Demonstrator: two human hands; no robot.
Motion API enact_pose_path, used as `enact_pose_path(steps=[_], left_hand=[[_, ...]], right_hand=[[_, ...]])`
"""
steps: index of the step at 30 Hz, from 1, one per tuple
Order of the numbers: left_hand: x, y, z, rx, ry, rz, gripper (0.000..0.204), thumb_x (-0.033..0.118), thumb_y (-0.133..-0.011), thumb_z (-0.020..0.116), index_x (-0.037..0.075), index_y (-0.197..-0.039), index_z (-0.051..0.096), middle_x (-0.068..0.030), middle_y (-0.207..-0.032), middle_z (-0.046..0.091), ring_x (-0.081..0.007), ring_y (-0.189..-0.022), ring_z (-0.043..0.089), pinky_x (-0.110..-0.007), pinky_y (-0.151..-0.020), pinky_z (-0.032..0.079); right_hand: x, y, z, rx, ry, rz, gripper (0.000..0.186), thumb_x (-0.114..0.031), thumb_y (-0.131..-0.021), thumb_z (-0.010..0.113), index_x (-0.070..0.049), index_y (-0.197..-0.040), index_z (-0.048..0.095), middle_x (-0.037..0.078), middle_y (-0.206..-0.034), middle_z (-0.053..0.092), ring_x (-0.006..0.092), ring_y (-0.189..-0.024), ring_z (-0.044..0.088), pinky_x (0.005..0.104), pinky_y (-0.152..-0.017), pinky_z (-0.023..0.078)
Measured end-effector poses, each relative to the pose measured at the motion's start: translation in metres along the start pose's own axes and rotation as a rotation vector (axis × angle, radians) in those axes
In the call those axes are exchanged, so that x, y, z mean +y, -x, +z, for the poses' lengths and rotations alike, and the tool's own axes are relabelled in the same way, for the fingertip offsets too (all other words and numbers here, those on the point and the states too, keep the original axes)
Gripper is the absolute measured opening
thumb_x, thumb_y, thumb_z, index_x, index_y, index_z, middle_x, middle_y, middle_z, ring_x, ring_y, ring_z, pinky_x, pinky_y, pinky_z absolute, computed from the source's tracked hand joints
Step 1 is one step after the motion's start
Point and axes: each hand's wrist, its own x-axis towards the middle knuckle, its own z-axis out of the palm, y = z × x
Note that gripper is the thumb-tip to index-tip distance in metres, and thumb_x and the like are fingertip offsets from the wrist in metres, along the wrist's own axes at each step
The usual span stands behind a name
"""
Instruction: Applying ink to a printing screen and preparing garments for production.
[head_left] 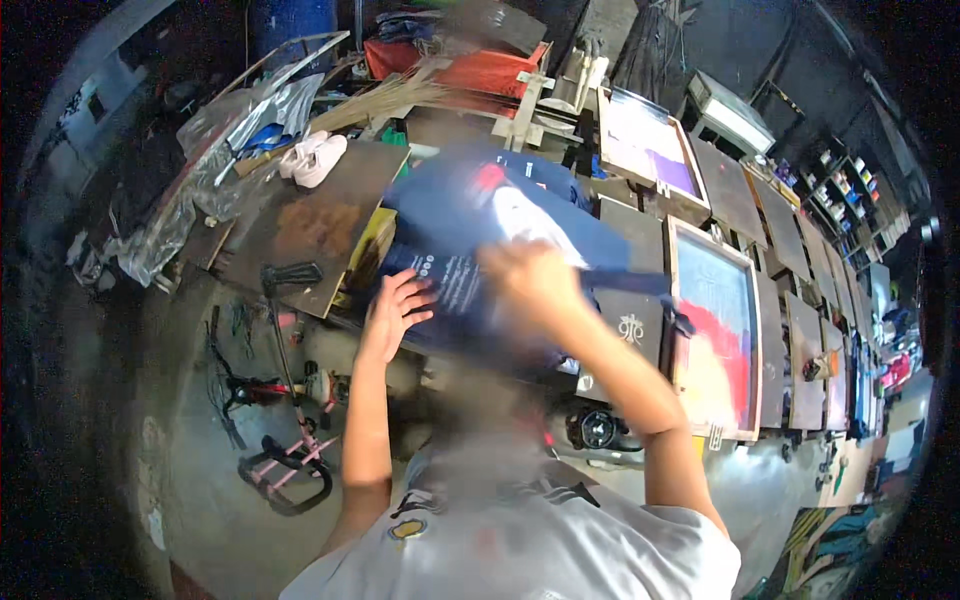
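Note:
A stack of navy fabric pieces or garments [450, 225] lies on the work table in front of me, with white lettering and a blurred red and white print [515, 210] on it. My left hand [398, 310] is at the near left edge of the navy fabric, fingers spread, touching or just over the lettered part. My right hand [530, 280] is over the middle of the fabric below the white print, smeared by motion; its fingers and anything in them cannot be made out.
Dark boards [260, 250] flank the fabric, pale shoes [315, 155] on the left one. Framed screens with coloured stains [715, 370] stand right, along a row of panels. A pink bicycle-like frame [275, 465] is on the floor below left. A shelf of small containers [840, 190] is at back right.

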Motion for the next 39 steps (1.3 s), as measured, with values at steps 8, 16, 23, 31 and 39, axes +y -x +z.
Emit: enact_pose_path(steps=[8,16,23,31,39], left_hand=[[-0.024,-0.039,-0.059,0.307,-0.148,-0.117,0.073,0.064,-0.100,0.036,0.008,-0.148,0.039,-0.0107,-0.141,0.052,-0.0253,-0.126,0.054,-0.049,-0.099,0.048],[-0.017,-0.037,-0.046,0.321,-0.564,0.117,0.051,0.012,-0.091,0.069,0.003,-0.138,0.050,-0.0110,-0.130,0.059,-0.0201,-0.118,0.057,-0.034,-0.098,0.046],[-0.018,-0.057,-0.080,0.316,-0.775,0.230,0.049,-0.010,-0.081,0.065,-0.001,-0.128,0.055,-0.0111,-0.118,0.065,-0.0181,-0.108,0.061,-0.030,-0.096,0.045],[-0.016,-0.073,-0.008,0.457,-1.782,0.384,0.053,0.002,-0.075,0.074,0.007,-0.124,0.057,-0.0148,-0.119,0.062,-0.0361,-0.116,0.053,-0.046,-0.101,0.041],[-0.109,-0.096,0.062,-0.241,-1.783,0.015,0.078,0.055,-0.093,0.055,0.006,-0.151,0.035,-0.0260,-0.157,0.026,-0.0457,-0.147,0.017,-0.057,-0.118,0.016]], right_hand=[[-0.065,0.065,0.171,-0.348,-0.204,0.166,0.025,-0.015,-0.080,0.059,-0.012,-0.104,0.067,0.004,-0.097,0.063,0.0228,-0.092,0.064,0.0377,-0.072,0.053],[-0.039,0.094,0.138,-0.290,-0.272,0.344,0.030,-0.016,-0.075,0.070,-0.009,-0.104,0.067,0.008,-0.103,0.060,0.0273,-0.101,0.057,0.0418,-0.085,0.046],[-0.018,0.132,0.142,-0.215,-0.252,0.470,0.014,-0.012,-0.077,0.067,-0.007,-0.090,0.069,0.009,-0.090,0.062,0.0289,-0.090,0.063,0.0426,-0.075,0.052],[-0.022,0.115,0.117,-0.501,-0.392,0.511,0.009,-0.012,-0.079,0.063,-0.004,-0.083,0.066,0.012,-0.087,0.060,0.0295,-0.088,0.065,0.0413,-0.071,0.056],[0.032,0.129,0.107,-0.192,-0.746,0.512,0.023,-0.024,-0.084,0.070,-0.002,-0.090,0.067,0.018,-0.091,0.064,0.0360,-0.096,0.063,0.0439,-0.079,0.053]])
